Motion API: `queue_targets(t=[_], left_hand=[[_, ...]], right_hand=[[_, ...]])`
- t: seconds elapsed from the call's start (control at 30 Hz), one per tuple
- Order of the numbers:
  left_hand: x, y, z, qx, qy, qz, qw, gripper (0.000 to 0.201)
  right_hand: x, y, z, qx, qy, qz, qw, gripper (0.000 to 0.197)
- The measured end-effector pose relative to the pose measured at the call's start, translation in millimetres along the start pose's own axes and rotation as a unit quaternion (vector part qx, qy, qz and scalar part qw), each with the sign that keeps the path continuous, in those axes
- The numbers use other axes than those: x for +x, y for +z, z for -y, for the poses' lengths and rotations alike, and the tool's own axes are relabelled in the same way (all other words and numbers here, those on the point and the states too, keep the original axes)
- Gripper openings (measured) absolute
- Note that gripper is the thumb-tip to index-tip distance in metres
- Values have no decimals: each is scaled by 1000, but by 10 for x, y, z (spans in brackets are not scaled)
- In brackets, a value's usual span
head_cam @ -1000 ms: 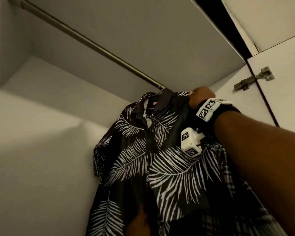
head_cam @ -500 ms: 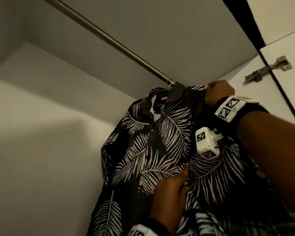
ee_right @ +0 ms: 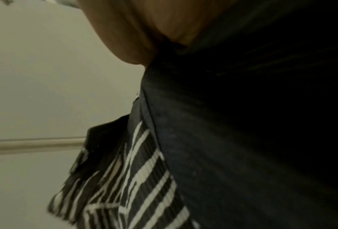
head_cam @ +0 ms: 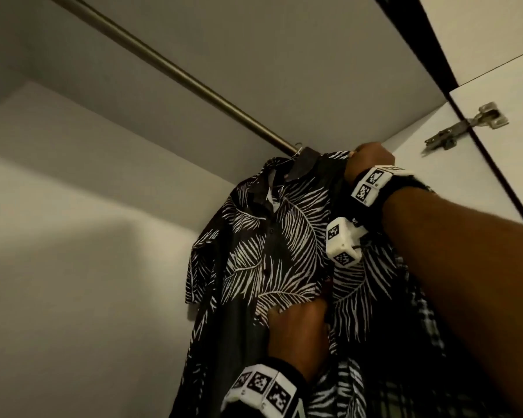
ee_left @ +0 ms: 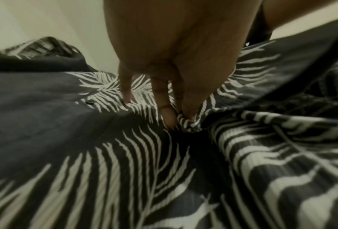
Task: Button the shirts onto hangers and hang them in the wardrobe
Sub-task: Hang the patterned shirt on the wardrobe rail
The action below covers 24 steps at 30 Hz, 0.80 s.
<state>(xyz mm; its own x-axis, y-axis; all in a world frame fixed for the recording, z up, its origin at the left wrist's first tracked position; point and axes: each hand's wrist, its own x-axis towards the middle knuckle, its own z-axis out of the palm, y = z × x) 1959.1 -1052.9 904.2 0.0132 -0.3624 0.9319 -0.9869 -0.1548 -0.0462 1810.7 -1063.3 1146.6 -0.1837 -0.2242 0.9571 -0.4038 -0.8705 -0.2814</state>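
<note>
A black shirt with white palm leaves (head_cam: 272, 254) hangs buttoned on a wire hanger (head_cam: 295, 152) hooked over the metal wardrobe rod (head_cam: 175, 76). My left hand (head_cam: 296, 324) is low on the shirt front and pinches a fold of its cloth, as the left wrist view shows at the fingertips (ee_left: 185, 116). My right hand (head_cam: 367, 158) is up at the shirt's right shoulder, close under the wardrobe ceiling, curled over the shoulder; its fingers are hidden. In the right wrist view only the heel of that hand (ee_right: 136, 31) and dark shirt cloth (ee_right: 222, 139) show.
Behind the leaf shirt at the lower right hangs a dark plaid garment (head_cam: 429, 321). The white wardrobe side wall (head_cam: 73, 267) is at the left, and the open door with a metal hinge (head_cam: 465, 125) at the upper right. The rod runs bare to the upper left.
My left hand has come up from the bottom edge and taken hold of the shirt front. The right hand stays at the shoulder. The head view has tilted slightly.
</note>
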Motion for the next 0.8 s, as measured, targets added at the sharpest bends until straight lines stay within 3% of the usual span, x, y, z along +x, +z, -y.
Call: queue_targets(t=[0.1, 0.4, 0.67, 0.73, 0.8], left_hand=[[-48, 114, 42, -19, 6, 29, 999, 77], [-391, 352, -63, -49, -17, 34, 998, 83], [-764, 30, -192, -149, -37, 59, 986, 70], [-888, -33, -169, -152, -42, 59, 986, 64], [-1043, -109, -129, -147, -47, 70, 986, 71]], right_hand=[[-3, -69, -140, -21, -13, 53, 998, 32], [-205, -103, -293, 22, -20, 150, 988, 44], [-248, -290, -283, 41, 43, 89, 994, 36], [-312, -401, -268, 38, 39, 70, 996, 38], [-441, -568, -247, 35, 18, 56, 998, 42]])
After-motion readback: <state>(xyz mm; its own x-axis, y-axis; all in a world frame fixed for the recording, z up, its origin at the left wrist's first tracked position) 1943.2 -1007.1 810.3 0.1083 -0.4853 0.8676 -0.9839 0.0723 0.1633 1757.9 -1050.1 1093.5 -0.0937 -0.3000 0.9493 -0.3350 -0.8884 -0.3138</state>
